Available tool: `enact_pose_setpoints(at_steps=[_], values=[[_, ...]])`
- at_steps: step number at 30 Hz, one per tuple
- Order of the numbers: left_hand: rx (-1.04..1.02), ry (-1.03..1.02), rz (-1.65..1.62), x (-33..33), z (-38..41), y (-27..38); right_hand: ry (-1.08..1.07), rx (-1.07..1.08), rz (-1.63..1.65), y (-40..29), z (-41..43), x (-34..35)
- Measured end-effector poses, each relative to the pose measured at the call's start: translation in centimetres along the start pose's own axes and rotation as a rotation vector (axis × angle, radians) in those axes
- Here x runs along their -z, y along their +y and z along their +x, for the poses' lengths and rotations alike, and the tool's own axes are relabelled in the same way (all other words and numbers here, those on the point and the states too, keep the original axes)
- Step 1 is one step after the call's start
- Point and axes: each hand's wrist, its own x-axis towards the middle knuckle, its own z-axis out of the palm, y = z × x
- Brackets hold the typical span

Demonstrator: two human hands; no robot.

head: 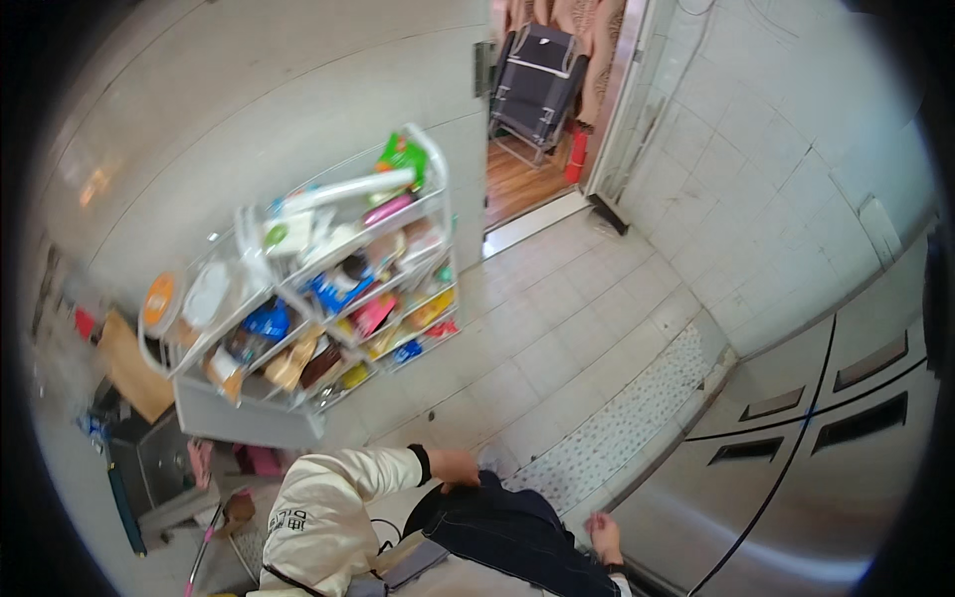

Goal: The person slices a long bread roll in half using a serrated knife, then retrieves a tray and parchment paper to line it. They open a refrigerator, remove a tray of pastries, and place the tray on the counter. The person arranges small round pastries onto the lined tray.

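Observation:
Below me, my left hand [456, 468] reaches across in front of my dark trousers [507, 533], its fingers bent downward at the dark cloth. The inner side of that hand is hidden, so whether it holds anything cannot be made out. A padded cream sleeve [321, 507] with dark writing covers the left arm. On the other side, my right hand [603, 533] hangs beside my leg with loosely curled fingers and nothing visible in it. A dark band circles the right wrist. The stainless steel refrigerator [791, 477] is the nearest thing to it.
A white tiered rack [440, 160] crowded with packets and tubs stands against the left wall. Behind it at lower left are a sink [160, 466] and a wooden board [134, 366]. Past the doorway sill [533, 224] stands a folding chair [533, 97]. Pebble-patterned tiles [612, 425] border the refrigerator.

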Motion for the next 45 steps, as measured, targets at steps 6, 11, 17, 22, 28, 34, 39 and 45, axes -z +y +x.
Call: enact_pose_setpoints(at_steps=[6, 11, 17, 22, 28, 34, 39, 45], values=[[0.334, 0.606, -1.084, 12.6, 4.8, -18.6, 0.165, -0.654, 0.595, 0.6, 5.2, 3.9], [0.32, 0.882, -1.818, 20.4, 6.7, -28.0, -0.047, -0.642, 0.354, -5.3, 21.4, 5.1], [0.601, 1.349, -2.103, 28.0, 2.3, -34.2, -0.212, -0.397, 0.054, -15.6, 49.6, 11.5], [0.429, 1.703, -2.054, 34.9, 5.1, -43.7, 0.126, 0.414, -1.004, -22.3, 82.7, 24.9], [0.499, 1.76, -1.902, 43.8, 2.7, -59.7, 0.15, 0.359, 0.358, -52.4, 101.8, 18.8], [0.313, 1.831, -1.924, 56.5, -0.4, -77.9, -0.416, 0.007, 0.121, -57.3, 108.0, 10.3], [0.554, 1.81, -2.0, 58.4, -5.1, -89.9, -0.562, -0.171, -0.328, -68.4, 112.0, 1.5], [0.956, 2.277, -2.312, 53.1, -9.0, -97.0, -0.568, -0.121, -0.5, -85.0, 127.4, -3.7]])
